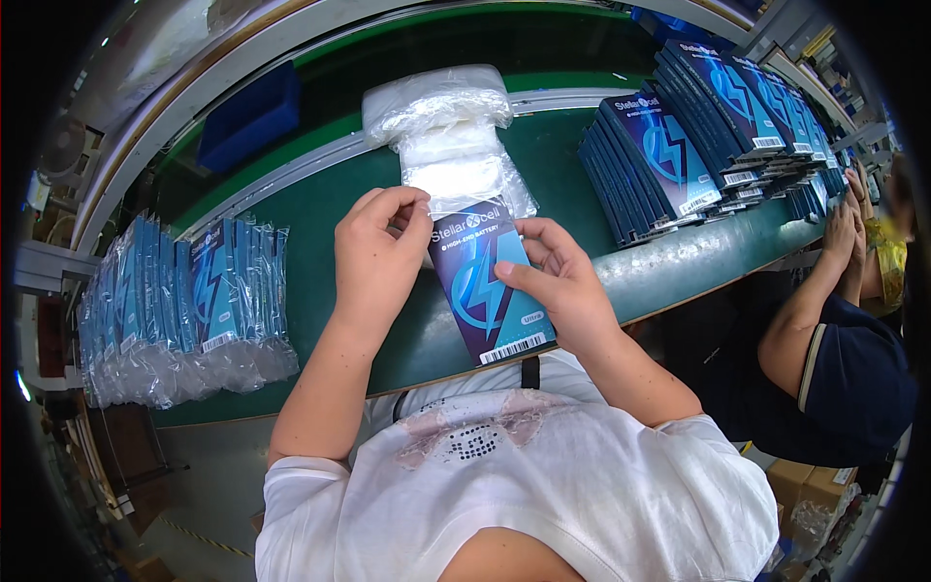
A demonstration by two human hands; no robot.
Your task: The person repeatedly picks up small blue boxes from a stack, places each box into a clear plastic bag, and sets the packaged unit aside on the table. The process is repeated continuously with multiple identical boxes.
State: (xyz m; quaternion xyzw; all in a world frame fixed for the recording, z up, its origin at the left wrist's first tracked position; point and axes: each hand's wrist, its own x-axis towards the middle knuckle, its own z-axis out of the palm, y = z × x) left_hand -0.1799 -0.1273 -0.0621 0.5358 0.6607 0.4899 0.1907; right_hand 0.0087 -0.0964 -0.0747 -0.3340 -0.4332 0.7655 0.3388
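A flat blue battery box [485, 291] lies tilted in front of me, its printed face up. My right hand [562, 276] grips it by the right edge, thumb on top. The box's far end meets the near edge of a clear plastic bag [465, 189]; whether it is inside the bag I cannot tell. At the box's far left corner my left hand [383, 233] is closed in a pinch, apparently on the bag's edge. Beyond lies a stack of clear plastic bags [436, 102], bunched at its far end.
Bagged blue boxes [208, 281] stand in rows on the left of the green table [388, 354]. Unbagged boxes [650, 160] are stacked at the right. A blue bin [250, 114] sits beyond the metal rail. Another person's hands [844, 228] are at the far right.
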